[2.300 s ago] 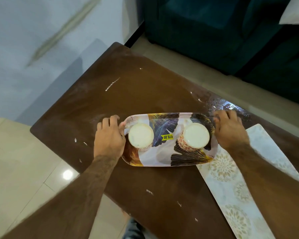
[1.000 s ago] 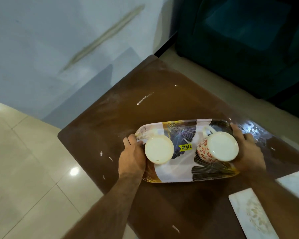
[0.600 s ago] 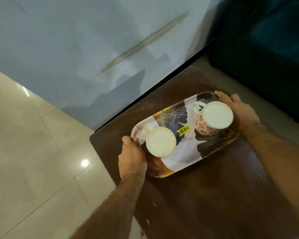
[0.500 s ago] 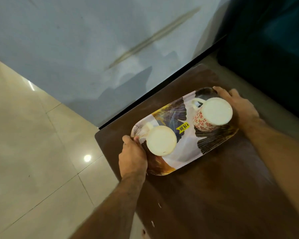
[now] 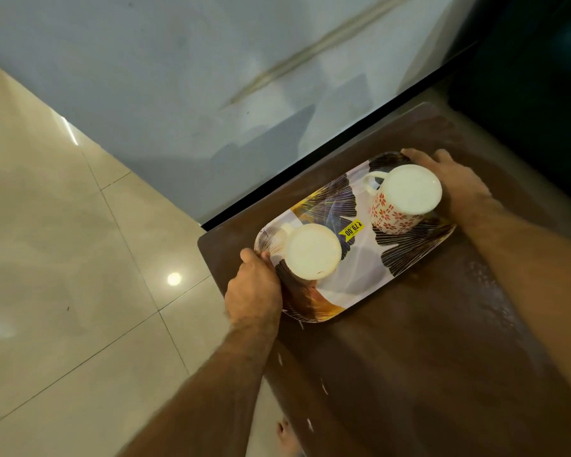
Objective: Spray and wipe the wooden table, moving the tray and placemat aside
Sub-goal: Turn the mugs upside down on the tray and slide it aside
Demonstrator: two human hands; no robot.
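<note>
A patterned tray point(image 5: 360, 268) with dark leaf prints and a yellow price sticker sits near the far left corner of the dark wooden table point(image 5: 426, 357). Two upturned mugs stand on it: a plain white mug point(image 5: 312, 250) at its left end and a red-flowered mug point(image 5: 402, 197) at its right end. My left hand point(image 5: 253, 296) grips the tray's left end, thumb over the rim. My right hand point(image 5: 452, 184) grips the right end behind the flowered mug. The placemat is out of view.
Pale glossy floor tiles point(image 5: 80, 258) lie left of the table. A grey wall point(image 5: 211, 77) with a black skirting runs behind the table's corner. A dark teal sofa point(image 5: 541, 77) stands at the upper right. White flecks dot the table's near left edge.
Both hands took hold of the tray's ends and carried it from the table's middle to the far left corner. The placemat has dropped out of view as my head turned left.
</note>
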